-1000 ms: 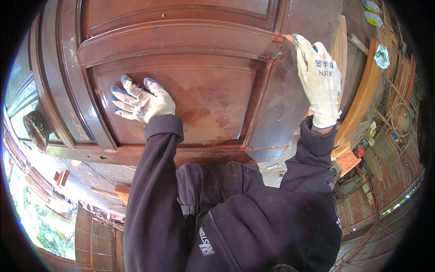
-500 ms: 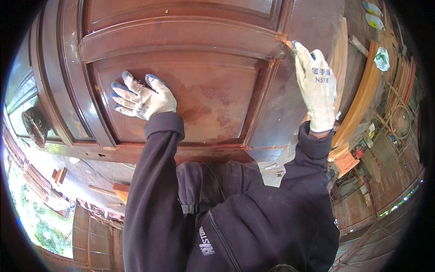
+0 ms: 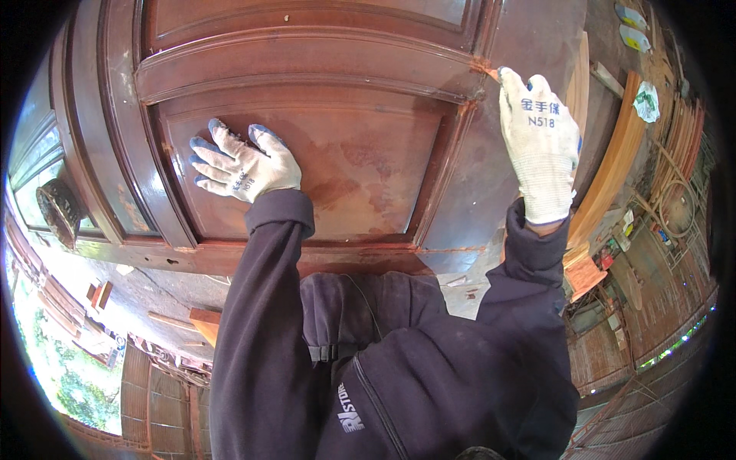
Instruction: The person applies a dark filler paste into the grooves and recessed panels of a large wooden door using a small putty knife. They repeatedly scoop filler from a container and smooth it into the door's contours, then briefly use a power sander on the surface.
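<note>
L hand, gloved, rests open w/ fingers spread on recessed panel of brown door, directly before wearer. Farther up, R hand, also gloved, pinches small orange-brown piece at rail-end joint; exact type unclear. Risk: piece could skid & scuff adj. finish if pinch slackens; L glove could mark patchy panel if coating's soft. Timber plank beyond, to R.

Left fingers spread wide, right fingers pinched together, arms outstretched.
</note>
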`<state>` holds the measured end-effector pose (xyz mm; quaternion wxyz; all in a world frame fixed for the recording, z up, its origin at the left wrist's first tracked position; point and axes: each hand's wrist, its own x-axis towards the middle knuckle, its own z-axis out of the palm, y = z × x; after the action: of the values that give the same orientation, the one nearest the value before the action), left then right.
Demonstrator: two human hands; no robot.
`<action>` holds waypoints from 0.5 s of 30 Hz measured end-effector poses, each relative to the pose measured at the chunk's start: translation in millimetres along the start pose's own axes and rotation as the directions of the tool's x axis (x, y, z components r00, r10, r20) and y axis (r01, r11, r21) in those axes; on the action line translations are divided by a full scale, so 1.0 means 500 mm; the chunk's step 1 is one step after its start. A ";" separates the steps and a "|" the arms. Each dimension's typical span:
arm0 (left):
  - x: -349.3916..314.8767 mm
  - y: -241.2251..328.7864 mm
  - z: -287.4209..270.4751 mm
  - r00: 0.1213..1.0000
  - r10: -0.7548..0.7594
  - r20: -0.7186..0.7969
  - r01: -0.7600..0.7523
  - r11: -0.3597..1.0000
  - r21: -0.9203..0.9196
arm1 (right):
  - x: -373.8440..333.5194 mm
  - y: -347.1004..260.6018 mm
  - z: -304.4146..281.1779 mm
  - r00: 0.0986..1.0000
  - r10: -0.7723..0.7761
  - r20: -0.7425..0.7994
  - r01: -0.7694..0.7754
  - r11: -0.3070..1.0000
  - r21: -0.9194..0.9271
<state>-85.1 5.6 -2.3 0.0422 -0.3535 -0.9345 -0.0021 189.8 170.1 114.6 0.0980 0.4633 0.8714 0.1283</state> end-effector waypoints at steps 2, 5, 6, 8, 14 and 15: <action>0.000 0.002 0.000 1.000 -0.001 0.008 0.001 1.000 0.015 | 0.002 0.009 0.001 0.999 0.018 0.028 -0.018 1.000 0.019; 0.001 0.002 0.006 1.000 0.007 -0.025 -0.008 0.999 -0.033 | 0.006 0.015 0.003 0.995 0.074 0.061 -0.081 0.988 0.129; 0.000 0.001 0.004 1.000 0.004 -0.022 -0.005 0.999 -0.031 | 0.001 0.011 0.008 0.996 0.073 0.053 -0.079 0.988 0.130; 0.000 0.005 0.000 1.000 -0.002 -0.014 0.001 0.999 -0.035 | -0.010 0.003 0.017 0.997 0.073 0.036 -0.076 0.989 0.125; 0.000 0.002 0.002 1.000 -0.008 -0.005 0.007 1.000 -0.015 | -0.014 0.025 0.010 0.980 0.162 0.118 -0.193 0.922 0.335; 0.000 0.001 0.002 1.000 -0.003 -0.010 0.003 1.000 -0.014 | -0.020 0.025 0.012 0.969 0.205 0.134 -0.244 0.870 0.428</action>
<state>-84.6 6.0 -3.3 0.0444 -0.3524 -0.9347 -0.0104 206.8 169.1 113.2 0.0115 0.5764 0.8130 -0.0819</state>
